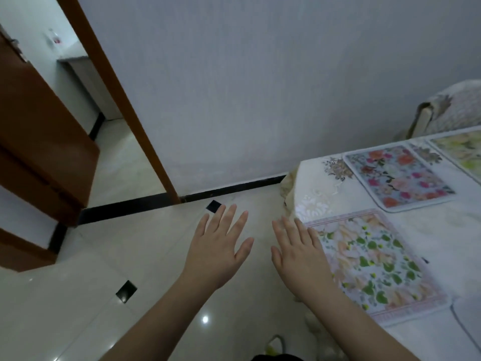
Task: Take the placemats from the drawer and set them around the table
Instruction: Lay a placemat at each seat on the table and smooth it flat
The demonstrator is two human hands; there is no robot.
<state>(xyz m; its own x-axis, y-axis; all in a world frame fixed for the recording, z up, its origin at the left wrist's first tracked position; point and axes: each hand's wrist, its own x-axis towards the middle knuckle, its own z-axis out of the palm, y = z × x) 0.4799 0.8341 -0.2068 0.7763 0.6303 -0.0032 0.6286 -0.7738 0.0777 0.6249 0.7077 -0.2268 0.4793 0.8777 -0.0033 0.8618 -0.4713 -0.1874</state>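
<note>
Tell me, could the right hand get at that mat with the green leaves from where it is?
Probably yes. The right hand is open, fingers straight, right at the near edge of the green-leaf mat, which lies flat on the table with nothing on top of it. Nothing stands between them.

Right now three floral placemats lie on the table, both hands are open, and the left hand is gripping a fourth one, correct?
Not quite. In the head view the left hand holds nothing; it hovers open over the floor. The right hand is open too, and three floral placemats do lie on the table.
</note>
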